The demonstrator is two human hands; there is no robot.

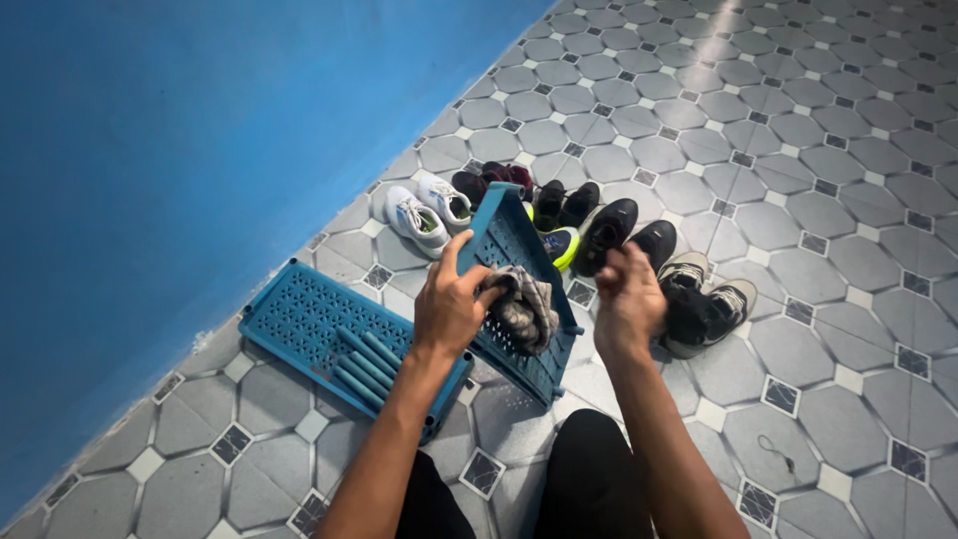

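A blue perforated plastic shelf panel [509,245] stands tilted on edge on the tiled floor in front of me. My left hand [449,309] grips it, with the thumb over its near edge and the fingers pressing a crumpled grey cloth [524,309] against its face. My right hand [629,299] hovers just right of the panel with its fingers bunched together. Nothing shows in that hand. It is above a pair of grey and black sneakers [714,299].
A second blue panel [299,319] lies flat by the blue wall [200,130], with several blue tubes [364,361] on it. White sneakers [424,215], black shoes [609,235] and a yellow-edged shoe [562,245] are lined up behind. A small dark scrap [778,454] lies at right.
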